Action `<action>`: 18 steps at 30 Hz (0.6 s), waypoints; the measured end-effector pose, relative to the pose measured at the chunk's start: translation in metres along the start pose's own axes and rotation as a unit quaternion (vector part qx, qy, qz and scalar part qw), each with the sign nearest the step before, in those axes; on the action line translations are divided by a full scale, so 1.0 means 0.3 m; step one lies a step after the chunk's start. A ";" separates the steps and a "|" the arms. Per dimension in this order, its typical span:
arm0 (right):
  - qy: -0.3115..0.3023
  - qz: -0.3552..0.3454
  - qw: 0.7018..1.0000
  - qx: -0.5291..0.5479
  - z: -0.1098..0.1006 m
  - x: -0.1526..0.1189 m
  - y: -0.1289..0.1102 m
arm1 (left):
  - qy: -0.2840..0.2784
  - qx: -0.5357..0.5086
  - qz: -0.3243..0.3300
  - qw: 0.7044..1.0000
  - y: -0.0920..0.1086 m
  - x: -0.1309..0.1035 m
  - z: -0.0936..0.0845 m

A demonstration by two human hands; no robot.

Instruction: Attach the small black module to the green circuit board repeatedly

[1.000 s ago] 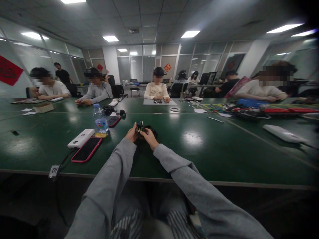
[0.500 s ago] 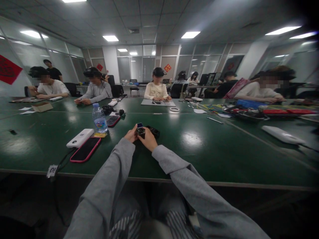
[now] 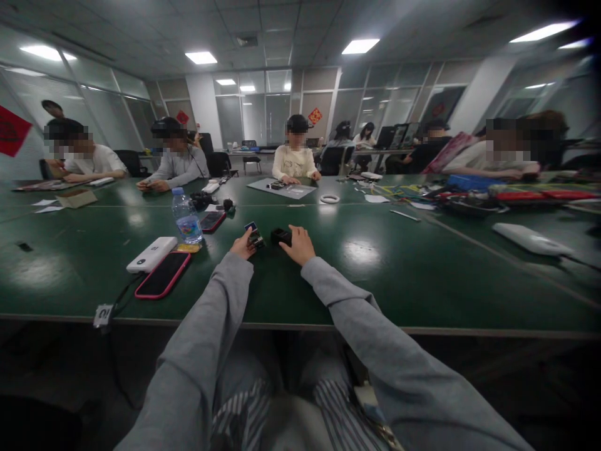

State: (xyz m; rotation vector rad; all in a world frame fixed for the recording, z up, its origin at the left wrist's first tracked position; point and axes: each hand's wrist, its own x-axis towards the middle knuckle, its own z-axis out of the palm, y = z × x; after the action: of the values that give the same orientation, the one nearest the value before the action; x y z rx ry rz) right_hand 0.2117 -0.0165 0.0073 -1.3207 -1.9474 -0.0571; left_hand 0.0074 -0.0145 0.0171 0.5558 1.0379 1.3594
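Observation:
A small circuit board with a bluish screen-like end (image 3: 255, 237) is pinched in my left hand (image 3: 241, 245), just above the green table (image 3: 282, 294). Its fine parts are too small to make out. To the right of it, a small black box-shaped housing (image 3: 280, 236) rests on or just over the table. My right hand (image 3: 301, 245) is closed around the right side of this housing, with the thumb at its near side. A gap of table shows between the two things.
Left of my hands are a water bottle (image 3: 186, 216), a pink-edged phone (image 3: 163, 275), a white power bank (image 3: 151, 255) with a cable, and another phone (image 3: 213, 221). A white ring (image 3: 329, 199) and a pen (image 3: 404, 215) lie farther off. Several people sit around the table.
My hands have moved apart. The right hand has let go of the circuit board and taken hold of the black housing, while the left keeps the board. The view has tilted down slightly.

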 end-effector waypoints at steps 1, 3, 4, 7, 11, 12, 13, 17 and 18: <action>-0.024 0.005 1.000 0.001 0.013 -0.002 0.019 | -0.002 0.002 -0.003 1.000 0.000 0.000 0.000; -0.041 0.006 0.999 0.013 0.031 -0.003 0.039 | -0.007 0.003 -0.008 1.000 0.001 -0.001 -0.001; -0.031 0.004 0.999 0.021 0.037 -0.003 0.041 | -0.010 0.004 -0.008 1.000 0.001 -0.003 -0.001; 0.019 0.000 0.999 0.032 0.042 0.000 0.036 | -0.023 0.006 -0.004 1.000 0.002 -0.010 -0.002; -0.002 0.027 0.999 0.018 0.047 -0.006 0.040 | -0.039 -0.002 -0.008 0.999 0.002 -0.014 -0.003; -0.009 0.038 0.999 0.010 0.046 -0.009 0.041 | -0.040 -0.004 -0.010 0.999 0.002 -0.015 -0.003; -0.006 0.047 0.999 0.001 0.043 -0.010 0.040 | -0.040 -0.004 -0.012 0.999 0.002 -0.015 -0.002; 0.087 0.037 0.995 0.003 0.003 -0.009 -0.007 | -0.040 0.003 -0.018 0.999 0.002 -0.019 0.001; 0.105 0.021 0.994 0.018 -0.007 -0.009 -0.030 | -0.042 0.004 -0.019 0.999 0.003 -0.021 0.003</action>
State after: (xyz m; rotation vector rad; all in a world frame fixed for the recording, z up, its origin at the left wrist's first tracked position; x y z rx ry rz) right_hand 0.2060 -0.0239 0.0104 -1.2777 -1.7360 -0.1335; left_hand 0.0084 -0.0202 0.0201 0.5913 0.9822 1.2891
